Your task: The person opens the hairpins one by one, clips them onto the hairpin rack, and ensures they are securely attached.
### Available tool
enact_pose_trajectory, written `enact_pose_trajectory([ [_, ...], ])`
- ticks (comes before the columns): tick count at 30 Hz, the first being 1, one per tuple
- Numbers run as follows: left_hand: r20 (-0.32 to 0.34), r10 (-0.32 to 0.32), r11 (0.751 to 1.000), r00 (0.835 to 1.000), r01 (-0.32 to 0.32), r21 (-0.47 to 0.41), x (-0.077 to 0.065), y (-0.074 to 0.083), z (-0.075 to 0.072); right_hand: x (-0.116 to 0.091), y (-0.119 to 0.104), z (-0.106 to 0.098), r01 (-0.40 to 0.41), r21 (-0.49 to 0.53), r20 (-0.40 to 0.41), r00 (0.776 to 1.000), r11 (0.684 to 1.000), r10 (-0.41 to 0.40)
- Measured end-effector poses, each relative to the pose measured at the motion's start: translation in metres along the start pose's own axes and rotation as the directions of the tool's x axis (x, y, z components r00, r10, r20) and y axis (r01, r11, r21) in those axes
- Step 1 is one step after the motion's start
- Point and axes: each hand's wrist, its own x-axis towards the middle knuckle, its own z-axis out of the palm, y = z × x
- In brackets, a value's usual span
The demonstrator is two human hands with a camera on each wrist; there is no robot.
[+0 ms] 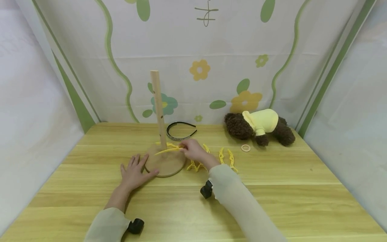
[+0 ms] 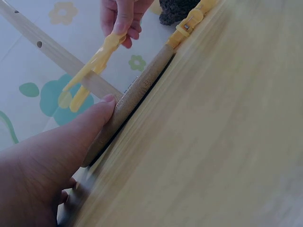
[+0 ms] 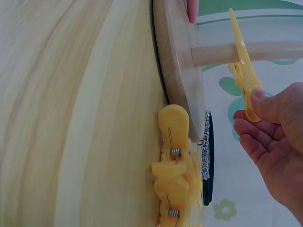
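Note:
A wooden post [image 1: 160, 114] stands upright on a round wooden base [image 1: 164, 166]. My right hand [image 1: 196, 152] pinches a yellow alligator hair clip [image 3: 244, 61] at its handle end, right of the post. The clip's two prongs are spread apart, one before and one behind the post, low above the base. I cannot tell whether they touch the wood. My left hand [image 1: 133, 175] rests at the base's left front edge with fingers spread. In the left wrist view its thumb [image 2: 102, 113] lies against the rim.
More yellow clips [image 1: 226, 159] lie right of the base, some partly behind my right arm. A black headband [image 1: 178, 138] with a glittery band lies behind the base. Toward the back right are a wooden ring [image 1: 246, 148] and a brown plush toy [image 1: 261, 122] in a yellow shirt.

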Motion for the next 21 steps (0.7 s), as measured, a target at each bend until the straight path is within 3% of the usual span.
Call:
enact_pose_trajectory([
  [10, -0.007, 0.005, 1.0, 1.0, -0.005, 0.0, 0.0, 0.0, -0.001, 0.009, -0.006, 0.009, 0.026, -0.015, 0.009, 1.0, 1.0, -0.026],
  [21, -0.006, 0.007, 1.0, 1.0, -0.007, 0.006, 0.0, 0.0, 0.001, 0.005, -0.005, 0.015, 0.008, 0.005, 0.043, 0.999, 1.0, -0.008],
])
